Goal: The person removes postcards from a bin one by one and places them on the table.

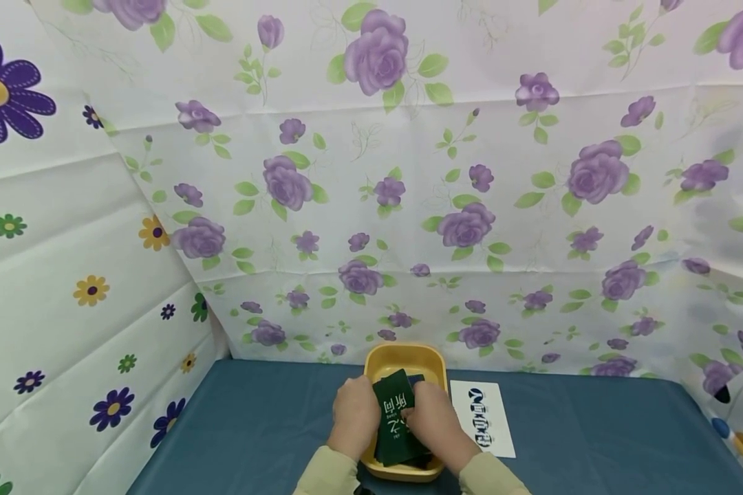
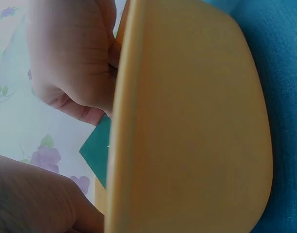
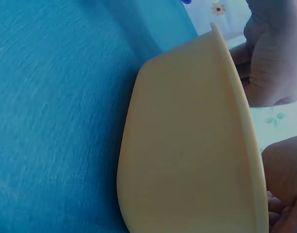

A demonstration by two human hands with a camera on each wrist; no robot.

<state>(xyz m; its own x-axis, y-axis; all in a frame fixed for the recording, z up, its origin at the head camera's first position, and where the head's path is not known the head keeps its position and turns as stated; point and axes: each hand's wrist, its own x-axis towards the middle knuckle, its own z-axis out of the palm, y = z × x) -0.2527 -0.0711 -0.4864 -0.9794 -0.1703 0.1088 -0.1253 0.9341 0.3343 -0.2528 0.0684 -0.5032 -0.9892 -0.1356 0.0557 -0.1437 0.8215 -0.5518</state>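
One blue table (image 1: 266, 426) bears a yellow tub (image 1: 405, 354); green card (image 1: 393, 421) inside, over darker pieces (image 1: 416, 379). Left hand (image 1: 356, 414) at card's left edge, finger state hidden, cannot tell; right hand (image 1: 435, 416) pinches its right side. Risk: uneven pull bending card or dragging pieces beneath

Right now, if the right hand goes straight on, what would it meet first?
Beyond the green card it holds, the right hand would probably meet the yellow basin's far wall; depth unclear.

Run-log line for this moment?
left hand: at green card's edge; right hand: holds green card; green card: corner above yellow tray rim; white sheet: on table, right of tray
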